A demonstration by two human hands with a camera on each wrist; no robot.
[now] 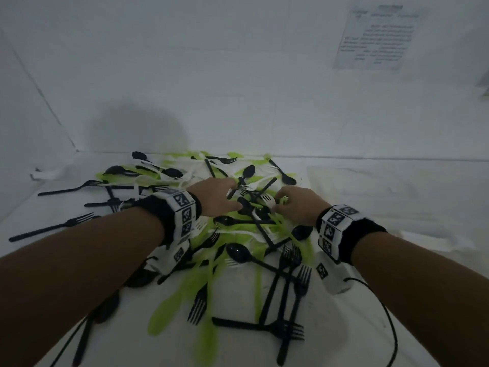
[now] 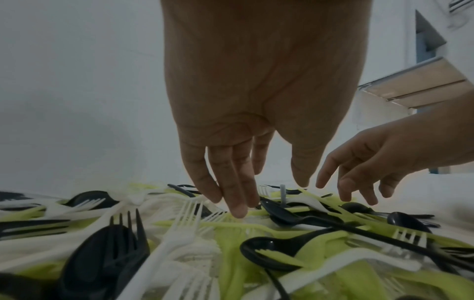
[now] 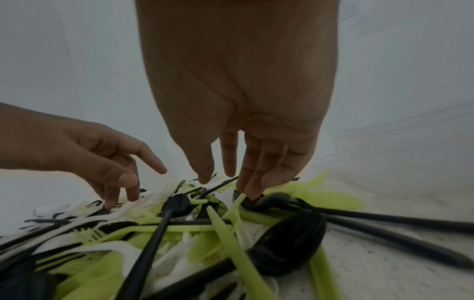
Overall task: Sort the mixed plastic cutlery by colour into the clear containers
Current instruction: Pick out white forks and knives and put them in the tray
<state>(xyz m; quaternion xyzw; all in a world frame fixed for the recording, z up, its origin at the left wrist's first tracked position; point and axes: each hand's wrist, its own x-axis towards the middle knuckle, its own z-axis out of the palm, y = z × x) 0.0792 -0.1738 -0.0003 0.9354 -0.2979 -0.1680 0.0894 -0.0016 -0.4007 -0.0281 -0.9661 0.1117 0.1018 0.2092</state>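
Cutlery (image 1: 238, 234) in black, green and white lies heaped on the white bench (image 1: 397, 207), directly beneath both hands, handles crossing at every angle. Left hand (image 1: 214, 196) spreads relaxed fingers (image 2: 237, 207) onto white forks, gripping nothing. Right hand (image 1: 296, 205) touches a green handle (image 3: 238, 200) with its fingertips; whether it pinches cannot be told. Containers are not visible.

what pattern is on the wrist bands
Black-and-white square marker codes on the white wrist bands, clearest in the head view.
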